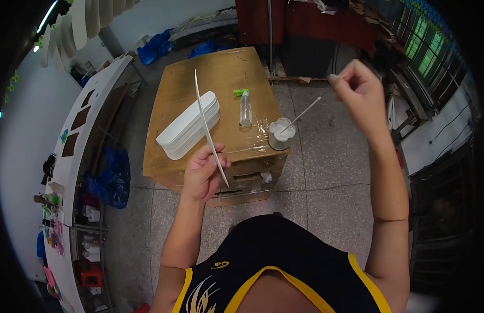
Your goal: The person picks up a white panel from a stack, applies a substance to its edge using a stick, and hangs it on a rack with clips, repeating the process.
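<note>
Dipping is in hand: a stick (304, 112) is pinched by the right hand (357, 91) in the cup (280, 133), a strip (208, 125) is clenched edge-on by the left hand (203, 172), awaiting careful coating.

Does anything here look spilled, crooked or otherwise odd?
The glue pot sits at the very corner of the wooden table, close to tipping off, its rim caked white. The right hand holds a stick dipped in it; the left hand grips a thin white strip. Nothing is spilled.
</note>
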Demonstrator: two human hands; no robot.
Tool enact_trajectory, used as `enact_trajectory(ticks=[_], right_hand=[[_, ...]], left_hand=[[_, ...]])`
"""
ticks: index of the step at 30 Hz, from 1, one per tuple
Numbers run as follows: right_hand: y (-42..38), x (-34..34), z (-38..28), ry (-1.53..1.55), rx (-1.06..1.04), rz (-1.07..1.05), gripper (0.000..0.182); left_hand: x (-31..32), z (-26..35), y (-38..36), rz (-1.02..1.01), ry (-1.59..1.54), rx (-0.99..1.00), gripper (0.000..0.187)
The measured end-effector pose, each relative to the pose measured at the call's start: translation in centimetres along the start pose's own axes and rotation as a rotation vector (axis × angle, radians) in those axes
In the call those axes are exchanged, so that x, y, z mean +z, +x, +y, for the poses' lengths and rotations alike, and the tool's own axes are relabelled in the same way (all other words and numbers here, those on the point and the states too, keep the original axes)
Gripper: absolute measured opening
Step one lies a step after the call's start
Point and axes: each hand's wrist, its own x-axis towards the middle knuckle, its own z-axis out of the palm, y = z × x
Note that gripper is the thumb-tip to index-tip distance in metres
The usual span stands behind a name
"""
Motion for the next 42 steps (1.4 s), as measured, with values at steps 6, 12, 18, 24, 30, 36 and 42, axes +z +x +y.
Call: enact_trajectory(ticks=[6, 12, 18, 24, 30, 36, 42], right_hand=[[-1.3, 5.5, 3.4, -0.190, -0.017, -0.288, 0.016], [4.2, 0.8, -1.9, -0.025, -0.133, -0.142, 0.023], [15.3, -8.6, -14.8, -0.092, -0.513, 0.164, 0.024], [23.5, -11.7, -17.6, -0.281, -0.611, 0.185, 0.025], [28.6, -14.6, -18.6, -0.391, -0.670, 0.256, 0.025], [29.7, -16.5, -18.0, -0.493, -0.726, 0.320, 0.024], [31.0, -18.4, -17.5, -0.589, -0.771, 0.380, 0.024]], left_hand=[[2.8, 5.9, 2.7, 0.125, 0.849, 0.124, 0.023], [8.4, 11.1, 7.9, 0.043, 1.306, 0.284, 0.019], [16.0, 14.1, 14.8, -0.090, 1.705, 0.531, 0.019], [21.3, 15.6, 19.9, -0.191, 1.736, 0.608, 0.020], [23.6, 16.5, 22.4, -0.238, 1.802, 0.760, 0.021], [24.8, 16.7, 23.7, -0.249, 1.795, 0.807, 0.022], [25.3, 16.8, 24.8, -0.245, 1.737, 0.833, 0.022]])
